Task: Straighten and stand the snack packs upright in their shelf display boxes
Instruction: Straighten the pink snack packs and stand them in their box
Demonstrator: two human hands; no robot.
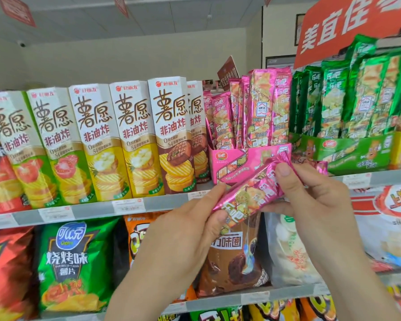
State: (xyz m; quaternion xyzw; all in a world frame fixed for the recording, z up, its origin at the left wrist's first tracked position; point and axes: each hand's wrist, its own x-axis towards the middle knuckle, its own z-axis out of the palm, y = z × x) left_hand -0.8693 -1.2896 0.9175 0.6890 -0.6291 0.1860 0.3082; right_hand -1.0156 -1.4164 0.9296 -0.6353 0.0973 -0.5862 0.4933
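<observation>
Both sets of fingers (220, 216) pinch one pink snack pack (252, 193), held tilted, near side of the pink display box (252, 163). Left hand (190, 228) takes the lower end, right hand (310, 195) the upper. Risk: careless insertion could topple the standing packs (262, 112).

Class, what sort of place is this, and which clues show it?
Most likely a small shop's snack aisle: price tags on the shelf edge, rows of crisp boxes, and a red sign overhead.

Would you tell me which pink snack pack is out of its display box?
The pink pack held slanted between left hand and right hand; the others stand in the pink box.
</observation>
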